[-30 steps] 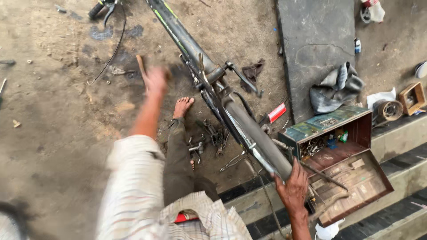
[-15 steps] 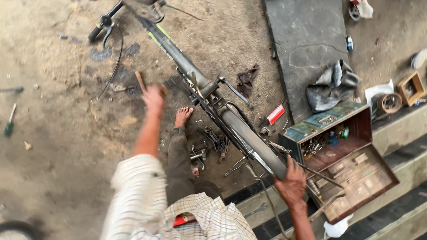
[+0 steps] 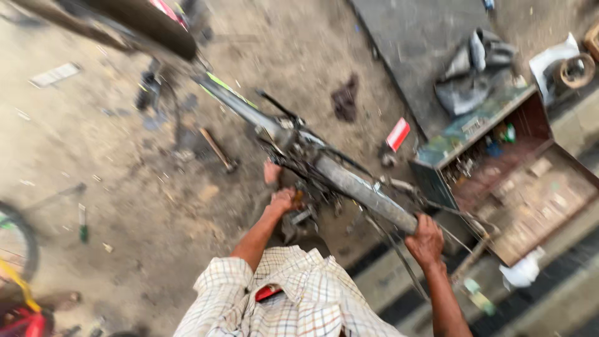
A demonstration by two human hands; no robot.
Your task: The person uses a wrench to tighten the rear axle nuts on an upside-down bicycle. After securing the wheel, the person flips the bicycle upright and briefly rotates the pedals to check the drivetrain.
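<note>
Head view, blurred: right hand (image 3: pixel 426 239) pinching the grey, grimy bicycle frame (image 3: pixel 349 185); left hand (image 3: pixel 282 201) grip seemingly pressed together.

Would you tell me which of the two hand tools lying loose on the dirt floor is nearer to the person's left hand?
The wooden-handled hammer, lying just up-left of the left hand. The screwdriver lies much farther off, near the picture's left edge.

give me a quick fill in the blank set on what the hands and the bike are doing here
1. The right hand grips the bicycle's ____.
2. The left hand is down among the metal parts under the ____ of the bicycle.
3. The toolbox by the right hand has its lid ____.
4. A hammer lies on the ____.

Missing words: tyre; frame; open; ground
</note>
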